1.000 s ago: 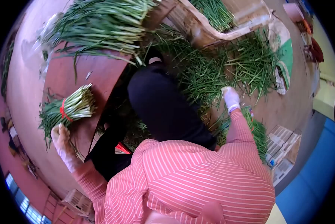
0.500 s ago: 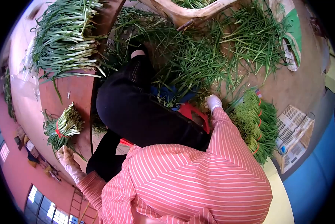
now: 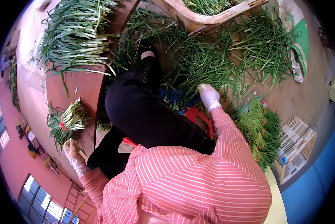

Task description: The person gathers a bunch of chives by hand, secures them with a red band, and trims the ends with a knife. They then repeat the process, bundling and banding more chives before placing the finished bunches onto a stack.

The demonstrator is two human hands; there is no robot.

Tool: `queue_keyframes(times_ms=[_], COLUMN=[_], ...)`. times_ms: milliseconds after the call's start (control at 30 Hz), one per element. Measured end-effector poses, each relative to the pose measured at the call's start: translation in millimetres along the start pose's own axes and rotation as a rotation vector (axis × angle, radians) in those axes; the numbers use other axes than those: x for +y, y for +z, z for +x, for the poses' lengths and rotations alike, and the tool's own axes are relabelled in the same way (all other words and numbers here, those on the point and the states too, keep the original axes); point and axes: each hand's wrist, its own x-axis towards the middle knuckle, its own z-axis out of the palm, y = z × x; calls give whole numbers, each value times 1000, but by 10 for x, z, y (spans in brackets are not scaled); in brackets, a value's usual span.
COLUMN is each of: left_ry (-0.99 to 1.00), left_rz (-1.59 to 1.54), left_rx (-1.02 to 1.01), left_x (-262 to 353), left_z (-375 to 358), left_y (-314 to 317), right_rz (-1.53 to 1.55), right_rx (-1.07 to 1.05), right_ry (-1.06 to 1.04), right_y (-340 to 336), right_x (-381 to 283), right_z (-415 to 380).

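My left hand (image 3: 72,149), in a thin pale glove, has its fingers curled together just below a bundle of green stalks (image 3: 75,118) tied with a red band. Whether anything is between those fingers I cannot make out. The bundle lies on a reddish board (image 3: 70,83), its pale cut ends towards my knees. My right hand (image 3: 209,95), gloved too, reaches out at the near edge of loose long green leaves (image 3: 204,61) on the floor. Its back faces me and its fingertips are hidden, bent downward.
Untied green stalks with white ends (image 3: 81,35) are piled on the board's far part. Several red-banded bundles (image 3: 254,125) stand right of my right arm, beside a pale plastic crate (image 3: 296,136). A curved wooden piece (image 3: 201,20) crosses the far side. Something red (image 3: 199,117) lies by my leg.
My right hand has moved away from me and slightly left, to the edge of the loose leaves. My left hand stays curled near the tied bundle. The whole view has shifted a little.
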Motion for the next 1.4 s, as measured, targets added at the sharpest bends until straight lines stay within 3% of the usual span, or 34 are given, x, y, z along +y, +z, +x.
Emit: queue_keyframes(times_ms=[33, 100, 167, 200, 233, 300, 367, 433, 600, 767, 800, 833, 900, 933, 1100, 1400], left_ry=[2, 17, -33, -35, -40, -18, -25, -26, -98, -76, -73, -37, -27, -20, 23, -22], left_rz=[-12, -10, -10, 24, 27, -23, -15, -4, -34, 6, 33, 3, -55, 2, -140, -334], left_rx=[-4, 5, -49, -35, -33, -42, -44, -57, -119, 7, 2, 30, 65, 72, 71, 61], left_x=[-52, -132, -95, -60, -39, -21, 14, -16, -256, -157, -164, -123, -200, -228, -479, -291], left_z=[17, 47, 7, -37, -76, -124, -187, -191, -80, -282, -293, -345, -357, -339, -196, -371], left_y=[5, -7, 41, 88, 107, 111, 83, 61, -18, 180, 165, 215, 243, 235, 278, 277], right_rz=[-20, 17, -147, -276, -276, -532, -532, -395, -263, -156, -133, -187, -268, -58, -174, -260], right_rx=[-40, 286, 459, 404, 399, -226, -150, -348, -297, -209, -116, -190, -134, -86, -54, -47], right_ry=[-36, -427, -713, -756, -758, -405, -393, -215, -116, -139, -171, -180, -280, -245, -277, -278], right_y=[-180, -50, 177, 251, 210, 111, 102, 28, 33, 110, 164, 114, -59, -21, -119, -345], right_x=[-214, -371, -478, -460, -485, -520, -503, -510, -447, -356, -331, -357, -430, -367, -289, -236], right_z=[83, 244, 443, 503, 475, 414, 284, 187, 30, -101, -113, -81, -160, -124, -61, -23])
